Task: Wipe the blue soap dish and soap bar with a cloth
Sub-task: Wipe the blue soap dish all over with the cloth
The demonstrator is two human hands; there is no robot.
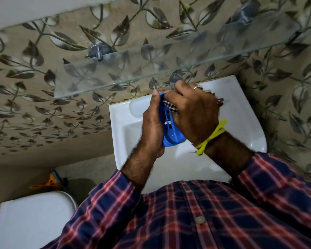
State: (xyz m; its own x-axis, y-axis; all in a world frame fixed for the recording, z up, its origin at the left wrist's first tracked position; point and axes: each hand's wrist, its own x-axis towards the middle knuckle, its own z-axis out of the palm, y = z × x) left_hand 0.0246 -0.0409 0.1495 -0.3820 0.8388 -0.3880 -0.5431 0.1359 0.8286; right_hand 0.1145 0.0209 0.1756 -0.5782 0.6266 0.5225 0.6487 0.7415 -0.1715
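We're mid-wipe: left hand (152,126) grips the blue slotted plastic soap dish (171,128) over the white ceramic sink (126,126), right hand (192,114) clenches checkered cloth (169,105) inside; soap bar unseen, probably next.

Your right hand (194,112) covers most of the cloth (170,106), leaving only a checked strip at its 9 o'clock. Your left hand (152,123) hides the soap dish's (171,130) far side. You can't see the soap bar anywhere. The tap (175,80) at 12 o'clock is partly hidden behind your knuckles.
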